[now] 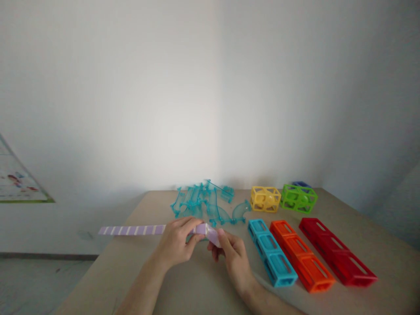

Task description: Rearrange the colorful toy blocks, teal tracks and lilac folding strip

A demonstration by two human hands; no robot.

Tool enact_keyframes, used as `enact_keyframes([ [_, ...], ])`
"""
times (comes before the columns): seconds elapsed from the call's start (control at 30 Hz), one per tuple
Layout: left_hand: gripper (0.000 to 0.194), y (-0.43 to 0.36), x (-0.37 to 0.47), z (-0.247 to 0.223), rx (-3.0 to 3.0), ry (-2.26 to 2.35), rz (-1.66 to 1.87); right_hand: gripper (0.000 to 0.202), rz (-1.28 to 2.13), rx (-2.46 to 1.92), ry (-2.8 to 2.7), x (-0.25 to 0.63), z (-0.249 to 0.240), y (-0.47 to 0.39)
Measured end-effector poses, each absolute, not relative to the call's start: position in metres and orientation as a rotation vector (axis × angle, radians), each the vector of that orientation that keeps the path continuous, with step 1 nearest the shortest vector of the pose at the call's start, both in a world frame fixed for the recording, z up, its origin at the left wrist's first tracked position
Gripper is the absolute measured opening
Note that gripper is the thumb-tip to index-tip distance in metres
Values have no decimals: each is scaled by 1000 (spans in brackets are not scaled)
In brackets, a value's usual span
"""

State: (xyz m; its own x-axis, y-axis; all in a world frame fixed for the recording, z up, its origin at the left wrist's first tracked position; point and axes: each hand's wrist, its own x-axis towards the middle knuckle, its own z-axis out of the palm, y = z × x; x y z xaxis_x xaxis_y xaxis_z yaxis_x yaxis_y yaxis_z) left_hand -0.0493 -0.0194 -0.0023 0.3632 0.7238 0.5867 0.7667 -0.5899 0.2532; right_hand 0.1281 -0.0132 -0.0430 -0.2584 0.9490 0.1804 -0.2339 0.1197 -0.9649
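A long lavender strip (138, 230) with white cross stripes, which looks like paper, runs level over the table's left edge and into my hands. My left hand (180, 241) pinches it near its right end, thumb below and fingers on top. Just past that grip the strip bends sharply downward. My right hand (232, 256) holds the bent end between thumb and fingers; the fingertips behind it are partly hidden. Behind my hands lie several clear teal plastic track pieces (213, 205), some straight and some curved, heaped together.
To the right lie a blue block row (271, 251), an orange one (302, 256) and a red one (337, 251). Yellow (265, 199) and green (298, 198) frame blocks stand behind, with a dark blue piece (301, 184) beyond. The tan table (370, 236) meets the wall.
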Motion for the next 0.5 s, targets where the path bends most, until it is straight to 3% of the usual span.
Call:
enact_keyframes([
  [0.2, 16, -19, -51, -5, -2544, -1309, -1028, 42, 1817, -606, -1113, 131, -46, -9],
  [0.5, 20, -18, -52, -8, -2498, -1257, -1070, 41, 1739, -545, -1209, 128, -49, -7],
])
